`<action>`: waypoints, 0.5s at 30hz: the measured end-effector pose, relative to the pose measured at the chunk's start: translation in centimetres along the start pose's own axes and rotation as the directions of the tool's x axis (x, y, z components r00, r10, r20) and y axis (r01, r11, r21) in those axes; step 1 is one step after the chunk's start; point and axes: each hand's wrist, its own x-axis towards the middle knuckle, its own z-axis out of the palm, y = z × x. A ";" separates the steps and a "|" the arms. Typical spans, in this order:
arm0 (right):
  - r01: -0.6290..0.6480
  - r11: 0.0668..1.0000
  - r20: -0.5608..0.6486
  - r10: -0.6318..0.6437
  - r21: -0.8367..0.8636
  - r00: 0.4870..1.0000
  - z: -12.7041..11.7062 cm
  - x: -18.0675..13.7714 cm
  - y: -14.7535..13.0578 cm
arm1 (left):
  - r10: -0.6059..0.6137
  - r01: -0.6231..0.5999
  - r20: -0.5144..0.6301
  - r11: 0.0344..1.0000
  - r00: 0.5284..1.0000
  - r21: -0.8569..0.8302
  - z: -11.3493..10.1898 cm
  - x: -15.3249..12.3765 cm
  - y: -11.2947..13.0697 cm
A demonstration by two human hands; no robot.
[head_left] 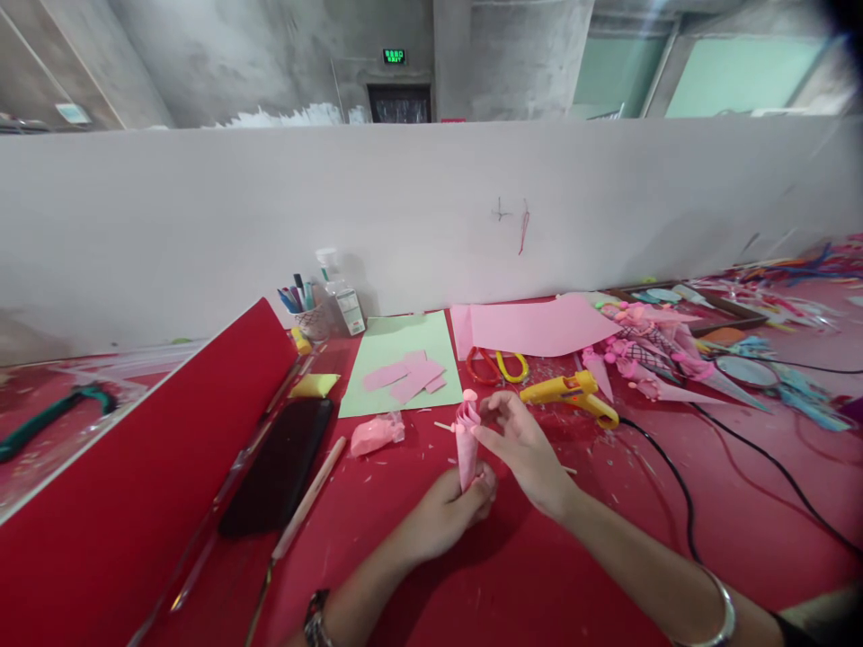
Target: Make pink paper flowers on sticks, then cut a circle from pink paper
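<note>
A pink paper cone (467, 454) stands nearly upright, point down, with folded swirls at its top, small pink balls round the rim and a larger ball (470, 395) on top. My left hand (449, 512) is closed round its lower end. At the rim, the thumb of my right hand (522, 445) presses by a small ball, with the fingers curled close to the swirl. A pale stick (443, 426) pokes out left of the rim. Nearby lie a wrapped lump of pink clay (376, 435) and a yellow glue gun (570, 393).
Pink paper strips (418, 377) lie on a green sheet (357, 377). Scissors (512, 367) rest by a pink sheet (539, 328). Decorated cones (647, 350) pile up at right. A black phone (280, 467) and a rolling stick (310, 499) lie left, beside a red board (155, 467).
</note>
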 end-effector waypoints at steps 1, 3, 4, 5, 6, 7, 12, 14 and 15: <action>-0.036 0.999 0.023 0.035 0.037 0.999 0.0 0.0 0.1 | 0.011 -0.011 0.009 1.000 1.000 0.007 0.0 0.0 0.0; -0.129 0.987 0.116 0.117 0.099 0.986 0.0 0.1 0.3 | 0.018 -0.018 0.024 1.000 1.000 0.015 0.0 -0.1 -0.1; -0.181 0.976 0.170 0.160 0.120 0.972 0.0 0.1 0.3 | 0.018 -0.018 0.029 1.000 0.999 0.021 0.1 -0.1 -0.1; -0.229 0.965 0.218 0.197 0.130 0.956 0.0 0.1 0.4 | 0.016 -0.017 0.029 1.000 0.999 0.025 0.1 -0.1 -0.1; -0.262 0.956 0.252 0.222 0.134 0.942 0.0 0.0 0.4 | 0.011 -0.012 0.029 1.000 1.000 0.027 0.1 -0.1 -0.1; -0.276 0.951 0.269 0.233 0.135 0.934 0.0 0.0 0.4 | 0.006 -0.006 0.029 1.000 1.000 0.026 0.1 -0.1 0.0; -0.230 0.961 0.234 0.191 0.154 0.954 0.0 -0.1 0.1 | -0.015 0.015 0.033 1.000 0.999 -0.001 0.0 -0.2 0.0; -0.230 0.959 0.234 0.188 0.165 0.954 0.0 0.0 0.1 | -0.020 0.020 0.028 1.000 0.999 -0.006 0.0 -0.2 0.0; -0.231 0.957 0.238 0.188 0.173 0.953 0.0 0.0 0.2 | -0.019 0.019 0.025 1.000 1.000 -0.006 0.0 -0.1 0.0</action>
